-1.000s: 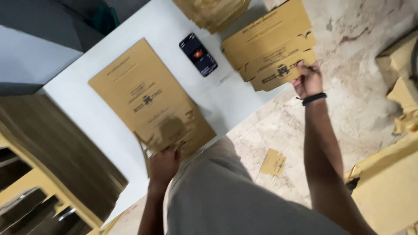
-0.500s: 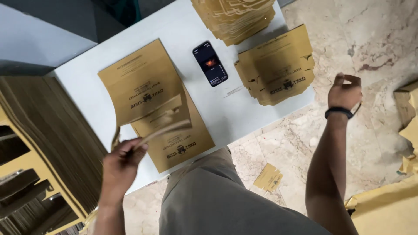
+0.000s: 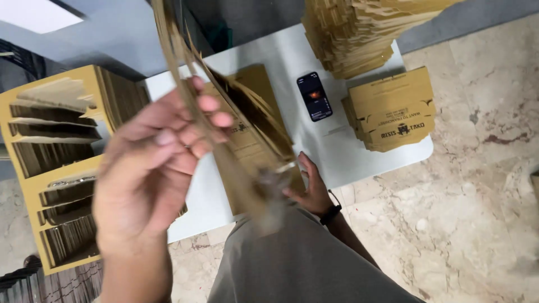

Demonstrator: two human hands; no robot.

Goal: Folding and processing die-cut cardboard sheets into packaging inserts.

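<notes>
A black phone with a lit screen is laid flat on the white tabletop. Just right of the phone, flat brown cardboard boxes are stacked. Behind the phone, a taller brown stack is seen.

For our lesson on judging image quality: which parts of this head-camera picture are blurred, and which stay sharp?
Head view: the left hand and the flat cardboard box blank it lifts close to the lens are smeared by blur; the phone with its lit screen, the stack of folded boxes and the marble floor are sharp; lighting is soft, with no glare.
</notes>
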